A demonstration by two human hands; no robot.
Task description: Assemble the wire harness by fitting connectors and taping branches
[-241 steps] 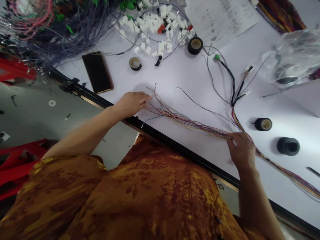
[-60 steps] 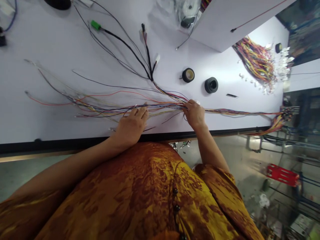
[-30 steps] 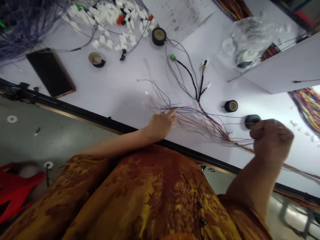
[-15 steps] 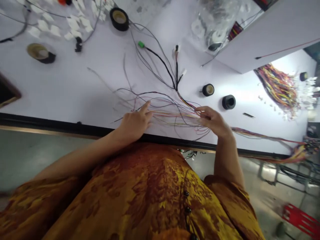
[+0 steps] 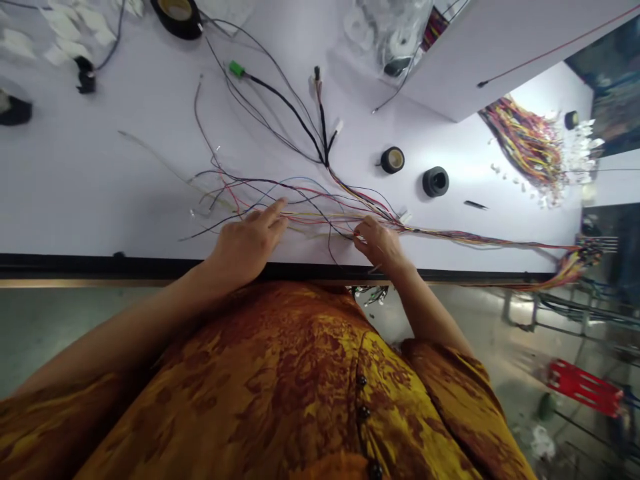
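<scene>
Hands, left (image 5: 245, 243) and right (image 5: 380, 245), on one multicoloured wire harness (image 5: 450, 235)

multicoloured wire harness (image 5: 450, 237) | lying flat | bundled at right | strands fanned loose at left, ends too fine to tell

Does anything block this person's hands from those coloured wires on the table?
No, nothing visible does. The left hand and right hand both touch the loose multicoloured wires lying on the white table. The roll of black tape sits well beyond them, out of the way.
</scene>
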